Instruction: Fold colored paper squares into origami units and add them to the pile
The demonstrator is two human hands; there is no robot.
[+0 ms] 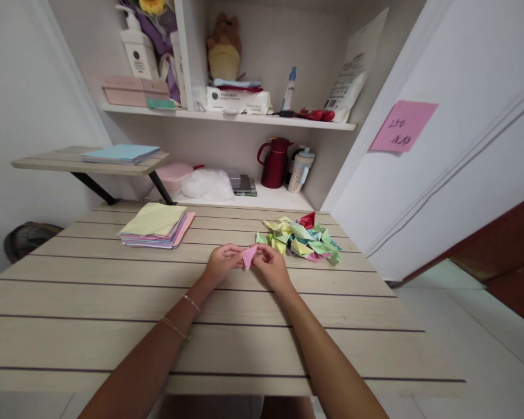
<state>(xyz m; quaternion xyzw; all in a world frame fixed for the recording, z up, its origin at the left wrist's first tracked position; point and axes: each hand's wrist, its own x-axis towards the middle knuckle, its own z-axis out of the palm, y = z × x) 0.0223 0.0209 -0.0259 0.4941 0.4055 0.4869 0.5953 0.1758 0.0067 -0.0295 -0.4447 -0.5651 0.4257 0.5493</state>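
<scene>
A small folded piece of pink paper (249, 257) is pinched between my two hands, just above the middle of the table. My left hand (222, 263) closes on its left side, with bracelets on that wrist. On the right side, my right hand (271, 266) grips it between thumb and fingers. Part of the paper is covered by the fingertips. Right beyond my right hand lies a heap of folded paper boats (301, 231) in green, yellow, blue, pink and red. A stack of square coloured paper (157, 224), yellow on top, sits to the left.
A small raised shelf (56, 162) at the left carries more paper (121, 153), blue on top. Behind the slatted table (227, 349), a cabinet holds a red jug (275, 163), a tumbler (300, 170) and a white plastic bag (208, 185). A pink note (404, 126) hangs on the right wall.
</scene>
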